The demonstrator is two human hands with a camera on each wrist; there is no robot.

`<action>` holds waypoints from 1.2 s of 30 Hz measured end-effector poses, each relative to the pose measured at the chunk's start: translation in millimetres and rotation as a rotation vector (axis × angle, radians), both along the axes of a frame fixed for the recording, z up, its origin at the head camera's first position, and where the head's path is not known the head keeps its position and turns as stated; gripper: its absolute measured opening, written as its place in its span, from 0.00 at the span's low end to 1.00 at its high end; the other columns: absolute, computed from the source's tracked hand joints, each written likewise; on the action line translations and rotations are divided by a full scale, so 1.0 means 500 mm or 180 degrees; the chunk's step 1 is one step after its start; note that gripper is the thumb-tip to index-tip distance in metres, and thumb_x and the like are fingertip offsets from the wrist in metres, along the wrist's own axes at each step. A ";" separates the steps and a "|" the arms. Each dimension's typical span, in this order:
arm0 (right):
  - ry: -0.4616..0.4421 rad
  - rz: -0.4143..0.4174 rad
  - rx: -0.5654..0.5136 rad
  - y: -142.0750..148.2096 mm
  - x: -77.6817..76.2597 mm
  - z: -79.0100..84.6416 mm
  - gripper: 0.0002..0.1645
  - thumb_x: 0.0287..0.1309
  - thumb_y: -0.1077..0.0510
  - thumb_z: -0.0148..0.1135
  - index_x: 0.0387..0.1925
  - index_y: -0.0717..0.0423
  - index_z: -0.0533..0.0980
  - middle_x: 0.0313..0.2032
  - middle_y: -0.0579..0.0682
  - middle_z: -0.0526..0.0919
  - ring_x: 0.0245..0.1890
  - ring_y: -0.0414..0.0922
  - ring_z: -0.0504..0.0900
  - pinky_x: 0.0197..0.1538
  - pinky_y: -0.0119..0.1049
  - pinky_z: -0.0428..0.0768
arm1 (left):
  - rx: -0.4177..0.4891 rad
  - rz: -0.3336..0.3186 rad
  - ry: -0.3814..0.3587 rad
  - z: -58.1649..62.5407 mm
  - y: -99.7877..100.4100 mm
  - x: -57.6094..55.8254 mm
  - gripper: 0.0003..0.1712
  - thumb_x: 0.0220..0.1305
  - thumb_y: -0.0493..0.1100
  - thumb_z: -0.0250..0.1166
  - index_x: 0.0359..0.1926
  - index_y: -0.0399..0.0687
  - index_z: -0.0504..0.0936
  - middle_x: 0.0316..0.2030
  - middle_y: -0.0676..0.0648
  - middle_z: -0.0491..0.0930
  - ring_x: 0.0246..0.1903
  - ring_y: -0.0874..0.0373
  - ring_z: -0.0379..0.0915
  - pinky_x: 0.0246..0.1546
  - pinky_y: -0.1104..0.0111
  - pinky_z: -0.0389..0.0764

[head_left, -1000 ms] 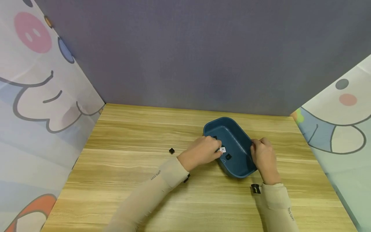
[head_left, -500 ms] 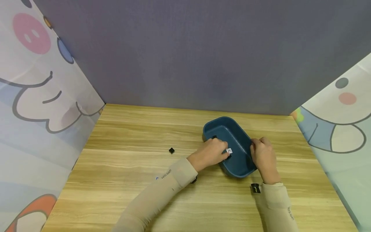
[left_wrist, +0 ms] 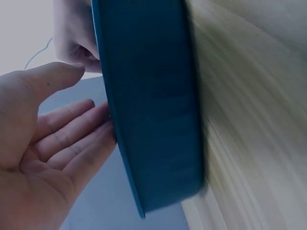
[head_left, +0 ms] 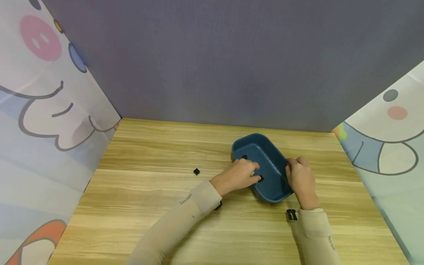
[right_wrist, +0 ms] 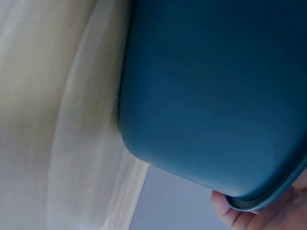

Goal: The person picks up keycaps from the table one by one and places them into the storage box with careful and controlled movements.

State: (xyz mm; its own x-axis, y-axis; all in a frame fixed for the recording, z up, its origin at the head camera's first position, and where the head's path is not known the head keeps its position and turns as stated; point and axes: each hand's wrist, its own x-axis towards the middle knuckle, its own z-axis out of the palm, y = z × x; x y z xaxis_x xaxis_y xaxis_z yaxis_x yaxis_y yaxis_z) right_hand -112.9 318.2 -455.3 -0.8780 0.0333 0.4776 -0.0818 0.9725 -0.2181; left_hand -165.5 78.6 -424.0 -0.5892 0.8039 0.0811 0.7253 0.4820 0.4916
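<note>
I see a grey wall (head_left: 212, 66) beyond the left hand (head_left: 236, 175); a cartoon-printed sheet (head_left: 39, 114) well to its left; a second sheet (head_left: 394, 121) right of the right hand (head_left: 301, 181); a wood-grain tabletop (head_left: 155, 147) beneath both.

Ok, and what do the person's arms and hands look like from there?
The left sleeve and right sleeve are long, close-fitting and beige, each with small dark lettering too small to read surely. One small black device shows by the left cuff, another by the right. The left hand and right hand are bare, without gloves.
</note>
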 end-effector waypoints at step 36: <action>-0.0033 -0.0003 0.0069 -0.001 0.002 0.001 0.10 0.55 0.73 0.64 0.40 0.74 0.82 0.32 0.67 0.76 0.32 0.63 0.77 0.34 0.57 0.78 | -0.0496 0.1679 -0.0061 -0.032 -0.315 -0.011 0.17 0.58 0.46 0.75 0.23 0.47 0.76 0.21 0.51 0.73 0.21 0.57 0.68 0.23 0.63 0.73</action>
State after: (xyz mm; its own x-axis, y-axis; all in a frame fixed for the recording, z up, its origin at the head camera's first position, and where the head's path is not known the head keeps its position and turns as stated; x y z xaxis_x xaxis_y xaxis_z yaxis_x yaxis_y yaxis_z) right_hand -111.9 317.8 -454.6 -0.8828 0.0239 0.4691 -0.0786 0.9771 -0.1977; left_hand -171.2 -78.8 -439.9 -0.9157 0.4008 -0.0301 0.3572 0.8459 0.3961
